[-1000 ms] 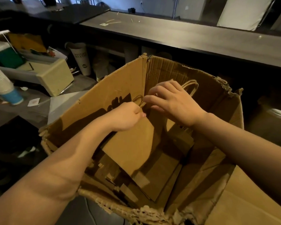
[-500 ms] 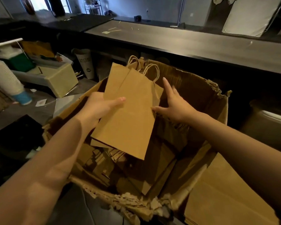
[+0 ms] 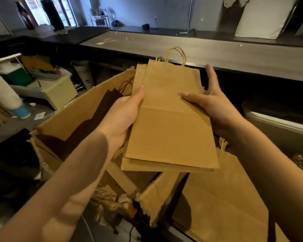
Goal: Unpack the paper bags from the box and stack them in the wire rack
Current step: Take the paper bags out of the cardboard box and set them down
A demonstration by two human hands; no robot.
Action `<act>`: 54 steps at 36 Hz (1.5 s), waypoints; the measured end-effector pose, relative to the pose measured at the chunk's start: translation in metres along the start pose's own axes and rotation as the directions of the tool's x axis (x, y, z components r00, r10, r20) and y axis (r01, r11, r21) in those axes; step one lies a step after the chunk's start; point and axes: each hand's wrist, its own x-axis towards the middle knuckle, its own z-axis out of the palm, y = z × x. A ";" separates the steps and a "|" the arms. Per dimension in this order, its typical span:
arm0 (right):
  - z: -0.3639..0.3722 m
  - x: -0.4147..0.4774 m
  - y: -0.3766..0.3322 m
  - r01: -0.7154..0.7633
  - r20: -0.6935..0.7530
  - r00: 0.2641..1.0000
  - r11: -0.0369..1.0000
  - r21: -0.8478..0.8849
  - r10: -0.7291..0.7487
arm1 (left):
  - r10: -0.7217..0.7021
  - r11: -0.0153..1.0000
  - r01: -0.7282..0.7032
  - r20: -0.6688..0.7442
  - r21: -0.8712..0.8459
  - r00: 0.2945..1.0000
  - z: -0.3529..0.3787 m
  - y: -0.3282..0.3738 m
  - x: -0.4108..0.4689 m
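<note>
Flat paper bags (image 3: pixel 170 130), at least two, are held above the torn cardboard box (image 3: pixel 77 112). The left hand (image 3: pixel 122 116) grips their left edge, thumb on top, fingers hidden beneath. The right hand (image 3: pixel 215 105) pinches the right edge, fingers splayed behind. Larger bags (image 3: pixel 226 198) lie at lower right, cut off by the frame.

Ahead of you a long dark bench (image 3: pixel 217 55) runs across the view, with a few thin sticks (image 3: pixel 109 39) and a small paper slip (image 3: pixel 99 43) towards its left end. To your left a stack of white cups (image 3: pixel 3 93) lies on its side, blue at its lower end, near a green-and-white container (image 3: pixel 16 75) and a cream box (image 3: pixel 59 91). A printed white cup (image 3: pixel 84 75) stands behind that box. A white panel (image 3: pixel 262 16) leans at the far right, and a grey bin (image 3: pixel 278 123) sits to your right.
</note>
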 end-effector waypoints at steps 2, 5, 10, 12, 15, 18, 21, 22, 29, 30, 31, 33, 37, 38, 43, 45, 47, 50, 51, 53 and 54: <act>-0.020 -0.010 0.003 0.021 -0.038 0.999 0.999 0.041 -0.020 | 0.034 0.999 -0.034 0.036 -0.011 0.999 0.022 0.000 -0.008; -0.049 -0.027 0.014 0.050 -0.120 0.992 0.998 0.049 -0.044 | 0.101 0.995 -0.099 0.091 -0.032 0.991 0.059 -0.003 -0.017; -0.097 -0.058 0.042 0.021 -0.202 0.979 0.997 0.068 -0.007 | 0.189 0.979 -0.198 0.163 0.039 0.968 0.115 -0.018 -0.025; -0.117 -0.074 0.053 0.004 -0.243 0.970 0.996 0.085 0.017 | 0.222 0.969 -0.239 0.198 0.066 0.955 0.138 -0.032 -0.029; -0.140 -0.101 0.074 -0.041 -0.310 0.948 0.995 0.092 0.068 | 0.215 0.964 -0.246 0.244 0.104 0.946 0.167 -0.060 -0.035; -0.156 -0.134 0.099 -0.151 -0.406 0.896 0.984 0.098 0.178 | 0.171 0.969 -0.215 0.290 0.125 0.941 0.192 -0.090 -0.042; -0.162 -0.172 0.122 -0.286 -0.435 0.858 0.957 0.040 0.275 | 0.067 0.981 -0.119 0.310 0.154 0.948 0.210 -0.119 -0.051; -0.160 -0.182 0.127 -0.329 -0.426 0.850 0.944 0.027 0.308 | 0.036 0.982 -0.089 0.297 0.165 0.954 0.212 -0.128 -0.053; -0.162 -0.251 0.150 -0.577 -0.316 0.722 0.788 0.215 0.616 | -0.095 0.971 0.022 0.299 0.239 0.949 0.232 -0.166 -0.062; -0.162 -0.256 0.152 -0.577 -0.331 0.704 0.777 0.250 0.629 | -0.102 0.969 0.021 0.319 0.247 0.942 0.234 -0.166 -0.062; -0.164 -0.261 0.154 -0.571 -0.361 0.681 0.771 0.283 0.637 | -0.109 0.966 0.017 0.344 0.259 0.933 0.237 -0.167 -0.062; -0.169 -0.265 0.158 -0.537 -0.429 0.656 0.784 0.312 0.621 | -0.112 0.961 0.003 0.382 0.275 0.917 0.243 -0.166 -0.063; -0.182 -0.266 0.158 -0.457 -0.571 0.631 0.846 0.274 0.525 | -0.103 0.959 -0.020 0.415 0.281 0.904 0.250 -0.161 -0.061; -0.186 -0.266 0.157 -0.431 -0.605 0.625 0.865 0.258 0.492 | -0.099 0.957 -0.031 0.423 0.289 0.901 0.251 -0.161 -0.060; -0.204 -0.261 0.156 -0.337 -0.748 0.557 0.921 0.194 0.361 | -0.098 0.951 -0.037 0.413 0.307 0.906 0.247 -0.158 -0.053; -0.205 -0.258 0.162 -0.359 -0.788 0.530 0.924 0.128 0.315 | -0.095 0.951 -0.034 0.395 0.308 0.914 0.243 -0.158 -0.050; -0.202 -0.257 0.173 -0.397 -0.825 0.507 0.917 0.034 0.250 | -0.104 0.950 -0.016 0.364 0.313 0.926 0.238 -0.159 -0.047; -0.195 -0.259 0.188 -0.445 -0.855 0.505 0.884 -0.141 0.118 | -0.114 0.950 0.013 0.310 0.312 0.944 0.231 -0.160 -0.042; -0.192 -0.260 0.192 -0.452 -0.859 0.508 0.869 -0.200 0.066 | -0.123 0.953 0.031 0.291 0.301 0.949 0.228 -0.159 -0.040; -0.189 -0.261 0.199 -0.476 -0.853 0.521 0.828 -0.298 -0.007 | -0.158 0.962 0.088 0.261 0.260 0.952 0.225 -0.156 -0.038; -0.189 -0.261 0.202 -0.502 -0.854 0.520 0.805 -0.317 -0.012 | -0.171 0.965 0.110 0.256 0.236 0.951 0.224 -0.154 -0.037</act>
